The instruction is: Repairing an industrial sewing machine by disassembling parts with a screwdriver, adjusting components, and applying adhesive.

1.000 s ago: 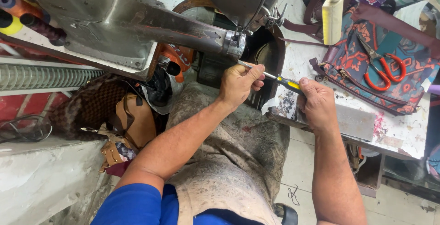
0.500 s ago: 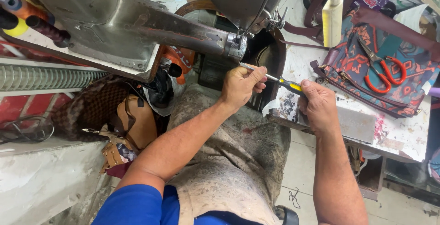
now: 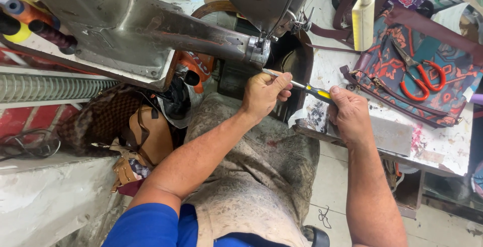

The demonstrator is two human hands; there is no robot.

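Both fists are closed on the screwdriver [image 3: 309,89]: right hand [image 3: 352,116] gripping its handle, left hand [image 3: 264,93] pinching the shaft just below the sewing machine's head [image 3: 259,50]. A slip could jab the left fingers.

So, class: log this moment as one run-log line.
left hand: pinches screwdriver shaft | right hand: grips its yellow-black handle | tip: near sewing machine arm end | scissors: on patterned bag

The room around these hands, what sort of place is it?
Most likely a small bag or leather repair workshop. A heavy sewing machine reaches over the lap, red-handled scissors lie on a patterned bag on the worn table, and both hands hold a screwdriver near its needle.
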